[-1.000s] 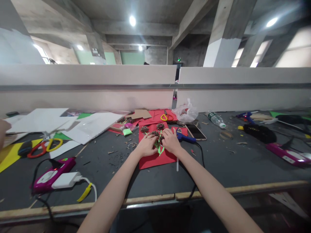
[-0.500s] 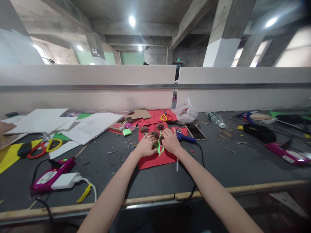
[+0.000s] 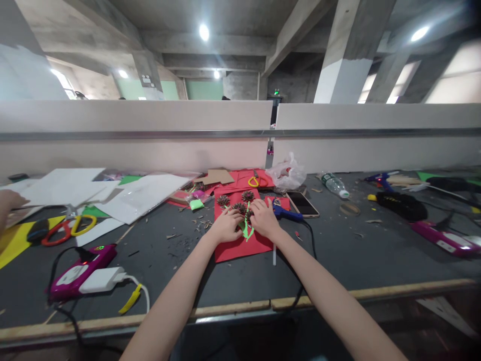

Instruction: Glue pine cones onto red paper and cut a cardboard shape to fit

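A red sheet of card (image 3: 240, 249) lies on the dark table with several brown pine cones on it. One pine cone (image 3: 248, 196) is at the upper right and another (image 3: 223, 201) at the upper left. My left hand (image 3: 227, 225) has its fingers curled against the middle pine cone (image 3: 239, 207). From the right, my right hand (image 3: 263, 216) closes on a lower pine cone (image 3: 248, 214), mostly hidden by the fingers. Bright green strips (image 3: 247, 231) stick out below the cones, between both hands.
Right of the card are a blue glue gun (image 3: 288, 214), a phone (image 3: 302, 204) and a plastic bottle (image 3: 333, 185). Scissors (image 3: 257, 181) lie behind on red paper. At left sit a purple power strip (image 3: 83, 271), more scissors (image 3: 83, 225) and another person's hand (image 3: 10, 199).
Both my hands stay in place at the pine cones. At the far left, the other person's hand has come further into view over the papers.
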Tool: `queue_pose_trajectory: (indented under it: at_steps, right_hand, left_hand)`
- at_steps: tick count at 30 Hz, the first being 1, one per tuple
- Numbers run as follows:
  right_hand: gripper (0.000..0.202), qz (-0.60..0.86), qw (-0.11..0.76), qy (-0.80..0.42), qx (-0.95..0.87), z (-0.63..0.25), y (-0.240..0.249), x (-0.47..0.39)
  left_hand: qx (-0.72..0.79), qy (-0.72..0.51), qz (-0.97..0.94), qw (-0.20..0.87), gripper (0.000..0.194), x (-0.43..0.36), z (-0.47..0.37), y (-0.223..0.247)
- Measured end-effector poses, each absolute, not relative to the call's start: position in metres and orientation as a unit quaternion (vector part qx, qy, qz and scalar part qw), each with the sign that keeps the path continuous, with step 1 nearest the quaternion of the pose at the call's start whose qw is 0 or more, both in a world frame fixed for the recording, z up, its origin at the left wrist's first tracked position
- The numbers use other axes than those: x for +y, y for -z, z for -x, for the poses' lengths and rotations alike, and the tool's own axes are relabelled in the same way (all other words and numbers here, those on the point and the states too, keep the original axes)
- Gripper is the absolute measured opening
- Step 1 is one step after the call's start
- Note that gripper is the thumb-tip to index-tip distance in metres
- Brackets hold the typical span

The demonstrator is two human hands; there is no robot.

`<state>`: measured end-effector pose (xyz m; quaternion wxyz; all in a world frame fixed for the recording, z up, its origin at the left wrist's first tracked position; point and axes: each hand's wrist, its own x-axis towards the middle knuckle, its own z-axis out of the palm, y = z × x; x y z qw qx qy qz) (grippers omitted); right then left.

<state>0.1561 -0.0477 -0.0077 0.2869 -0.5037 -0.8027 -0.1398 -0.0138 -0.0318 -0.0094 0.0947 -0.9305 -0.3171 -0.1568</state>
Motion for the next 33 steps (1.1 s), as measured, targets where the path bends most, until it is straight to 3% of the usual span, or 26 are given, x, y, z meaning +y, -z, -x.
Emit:
queue_pose_trajectory:
  at_steps: [33]
  right_hand:
    - [0.024, 0.512, 0.274, 0.134, -0.803, -0.157, 0.004, -0.050]
  left_hand:
    - [-0.383, 0.186, 0.904, 0.043, 0.025, -0.036, 0.011, 0.003]
